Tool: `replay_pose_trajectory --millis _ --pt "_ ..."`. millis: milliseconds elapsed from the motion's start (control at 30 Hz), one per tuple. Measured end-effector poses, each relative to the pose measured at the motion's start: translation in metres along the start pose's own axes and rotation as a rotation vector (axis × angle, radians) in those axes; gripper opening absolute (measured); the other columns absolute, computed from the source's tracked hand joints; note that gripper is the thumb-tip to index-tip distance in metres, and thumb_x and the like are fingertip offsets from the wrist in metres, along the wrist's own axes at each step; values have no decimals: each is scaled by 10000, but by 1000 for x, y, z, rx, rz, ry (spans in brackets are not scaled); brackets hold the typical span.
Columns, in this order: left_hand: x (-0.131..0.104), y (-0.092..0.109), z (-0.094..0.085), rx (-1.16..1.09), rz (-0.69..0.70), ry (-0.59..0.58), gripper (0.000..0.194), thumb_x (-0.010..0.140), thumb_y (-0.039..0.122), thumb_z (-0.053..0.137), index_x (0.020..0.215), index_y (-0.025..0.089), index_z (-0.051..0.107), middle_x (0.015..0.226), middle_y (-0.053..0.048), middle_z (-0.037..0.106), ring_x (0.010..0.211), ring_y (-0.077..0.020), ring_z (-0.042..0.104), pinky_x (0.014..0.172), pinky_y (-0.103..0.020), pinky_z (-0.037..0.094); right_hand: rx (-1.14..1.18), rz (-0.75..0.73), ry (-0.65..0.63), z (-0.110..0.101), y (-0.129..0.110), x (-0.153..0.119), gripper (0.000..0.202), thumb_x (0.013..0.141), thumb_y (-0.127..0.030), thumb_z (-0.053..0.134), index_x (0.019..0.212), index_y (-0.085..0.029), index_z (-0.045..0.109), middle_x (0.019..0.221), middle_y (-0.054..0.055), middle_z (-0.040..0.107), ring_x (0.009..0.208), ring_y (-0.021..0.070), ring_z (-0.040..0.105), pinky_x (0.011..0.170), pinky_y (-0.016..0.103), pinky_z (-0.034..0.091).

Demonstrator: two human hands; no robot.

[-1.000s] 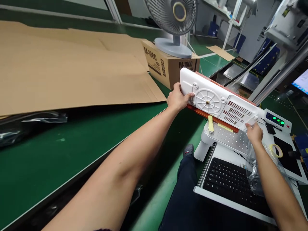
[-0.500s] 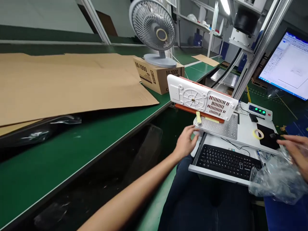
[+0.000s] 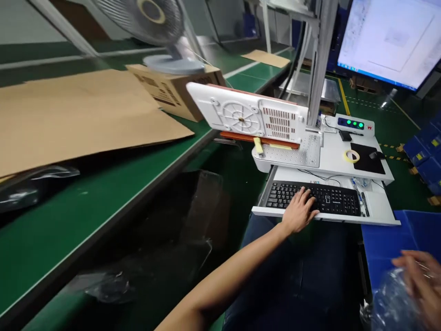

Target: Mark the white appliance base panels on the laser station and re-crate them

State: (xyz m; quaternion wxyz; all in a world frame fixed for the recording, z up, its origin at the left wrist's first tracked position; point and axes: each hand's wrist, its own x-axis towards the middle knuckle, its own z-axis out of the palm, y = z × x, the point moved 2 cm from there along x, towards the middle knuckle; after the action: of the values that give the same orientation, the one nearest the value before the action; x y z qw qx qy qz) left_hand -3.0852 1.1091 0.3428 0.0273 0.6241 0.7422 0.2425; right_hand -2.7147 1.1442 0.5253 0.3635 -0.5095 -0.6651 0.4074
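My left hand [image 3: 299,210] lies with spread fingers on the black keyboard [image 3: 339,200], which rests in a pulled-out white drawer. At the lower right, my right hand [image 3: 422,280] is curled round a clear plastic bag [image 3: 392,299]; both are blurred. Behind the keyboard, a white panel [image 3: 246,112] with a round ribbed pattern and slotted vents stands tilted on an orange-red support. That support sits on a perforated metal plate [image 3: 299,155]. A small yellow piece [image 3: 258,145] is at the panel's lower edge.
A monitor [image 3: 389,41] hangs at the upper right. Yellow tape [image 3: 351,156] and a mouse [image 3: 375,155] lie on the white desk. To the left, cardboard [image 3: 86,115] covers part of the green bench, and a fan [image 3: 174,64] stands on a box [image 3: 182,94]. Blue crates [image 3: 425,142] stand far right.
My left hand has moved from beside the drawer onto the keyboard. My right hand has carried the plastic bag down, off the drawer's right end. The view has turned right and down.
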Motion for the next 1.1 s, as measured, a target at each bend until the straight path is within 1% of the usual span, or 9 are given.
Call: replay_pose_trajectory --millis 100,267,533,633,733,833,967,1033,1100 --pt "1 5 4 52 -2 -33 643 1092 605 521 1520 138 632 1716 -266 452 1694 -492 237 1324 -671 360 162 208 -150 38 22 -15 491 873 -645 853 1057 -192 802 880 117 797 484 133 561 433 262 520" --pt "16 27 9 56 85 -74 674 1093 648 481 1512 149 653 1755 -261 397 1713 -488 163 1335 -675 314 233 253 -337 92 20 -21 499 932 -656 811 1073 -179 777 978 128 807 515 88 548 498 226 497" --pt "46 68 8 -53 147 -153 863 1000 803 529 1437 84 721 1825 -266 254 1716 -526 48 1360 -745 146 153 192 -455 117 9 -16 495 956 -669 778 1105 -197 787 1009 124 805 578 110 572 547 233 492" --pt "18 83 -17 -324 280 -64 869 1016 790 513 1543 111 639 1827 -245 271 1735 -462 42 1384 -666 189 149 205 -459 122 15 -12 513 933 -682 789 1079 -191 798 978 129 800 550 126 576 513 249 493" --pt "-29 87 -29 -726 297 -138 687 1121 655 371 1500 166 670 1674 -207 555 1686 -355 338 1364 -535 338 155 191 -498 132 15 -9 530 909 -703 798 1019 -185 799 877 111 773 523 130 559 489 251 485" --pt "-74 79 -20 -1047 228 -263 735 1104 699 388 1608 200 581 1585 -203 644 1519 -350 586 1297 -514 449 157 181 -477 146 4 -8 530 919 -716 778 1008 -193 794 815 87 745 625 164 632 635 274 566" --pt "-106 73 3 -1198 166 -395 1356 722 844 854 1775 187 306 1747 -259 426 1586 -481 458 1331 -633 351 170 141 -507 175 -18 -6 540 919 -729 771 993 -194 793 801 76 717 744 208 680 721 299 574" --pt "-110 77 11 -1207 82 -476 1467 588 778 974 1761 164 343 1737 -267 437 1570 -513 459 1323 -661 350 206 105 -577 194 -28 -4 534 938 -716 759 1004 -188 787 790 66 695 720 196 653 667 287 537" --pt "-112 85 14 -1266 -9 -573 1263 616 740 976 1646 144 553 1593 -240 620 1442 -489 603 1255 -640 467 260 79 -651 215 -36 -5 507 977 -687 730 1026 -185 775 758 38 655 677 167 605 624 269 489"
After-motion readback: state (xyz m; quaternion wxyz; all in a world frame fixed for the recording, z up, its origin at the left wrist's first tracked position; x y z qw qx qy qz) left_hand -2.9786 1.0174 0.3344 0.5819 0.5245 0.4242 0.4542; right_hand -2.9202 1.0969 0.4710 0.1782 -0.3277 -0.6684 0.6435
